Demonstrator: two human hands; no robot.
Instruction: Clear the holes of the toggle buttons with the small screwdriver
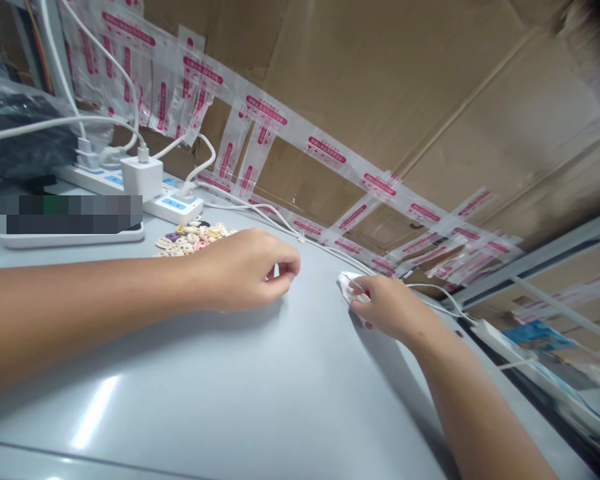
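Note:
My left hand hovers just over or rests on the grey-white tabletop, thumb and fingers curled into a pinch. Whatever may be between its fingertips is too small or hidden to make out. Beyond its wrist lies a pile of small cream, pink, yellow and purple pieces with holes. Farther right, my right hand has its thumb and fingers closed on a crumpled white piece with red marks, perhaps paper or plastic. A thin dark line shows by its fingertips. The palm hides part of the white piece.
A white power strip with a white charger and several cables stands at the back left, behind a blurred-out device with a white base. A taped cardboard wall borders the table. Another power strip lies at the right edge.

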